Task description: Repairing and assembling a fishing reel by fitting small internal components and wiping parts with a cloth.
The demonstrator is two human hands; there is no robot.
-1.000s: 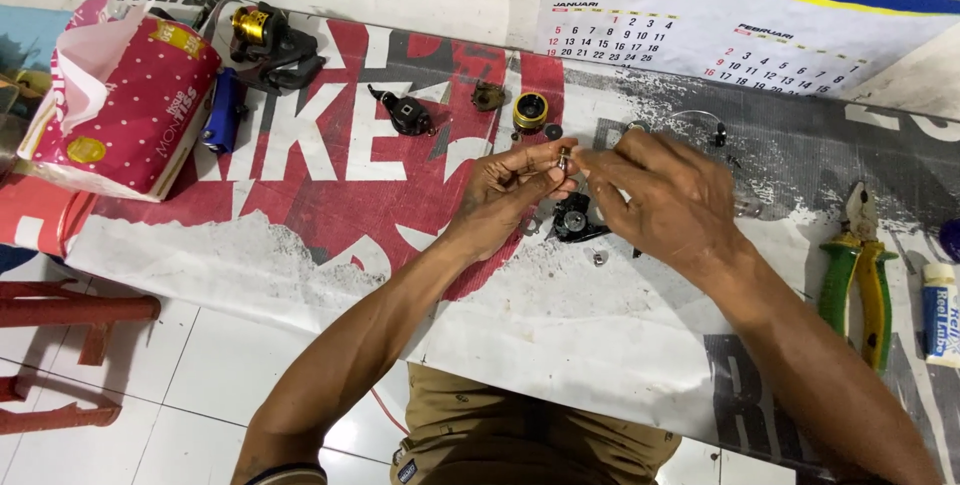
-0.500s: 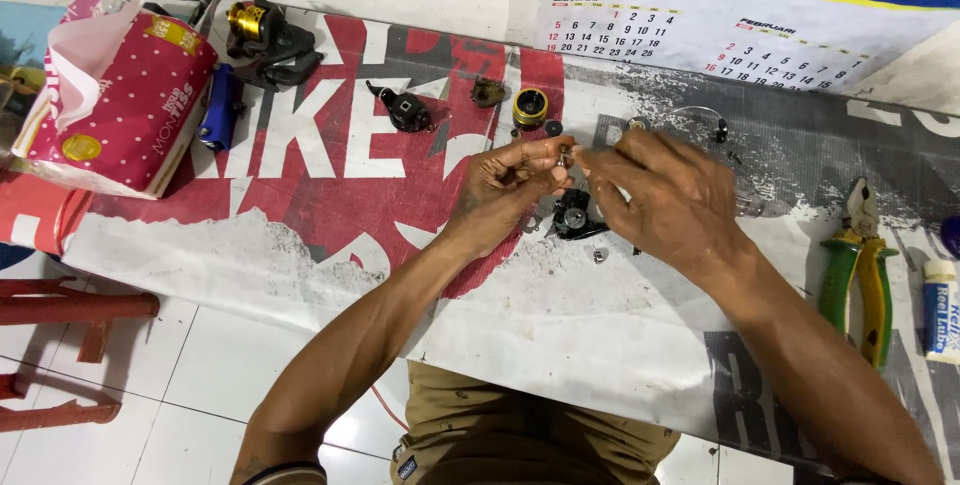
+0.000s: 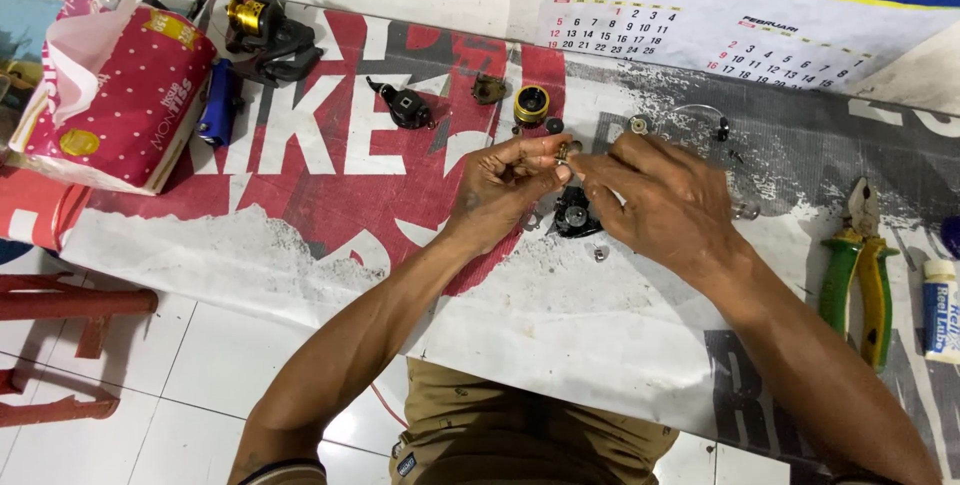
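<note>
A small metal reel part (image 3: 563,152) sits pinched between the fingertips of both hands, held just above the banner-covered table (image 3: 560,345). The left hand (image 3: 503,185) grips it narrowly from one side; the right hand (image 3: 655,203) closes on it from the other. Directly below lies the black reel body (image 3: 574,215), with a gold spool (image 3: 531,105), a black handle piece (image 3: 405,105) and loose small bits nearby. Green-handled pliers (image 3: 860,265) rest well apart to the right. The part looks tiny: a slip of the fingertips could drop it among the scattered pieces, or off the table edge.
</note>
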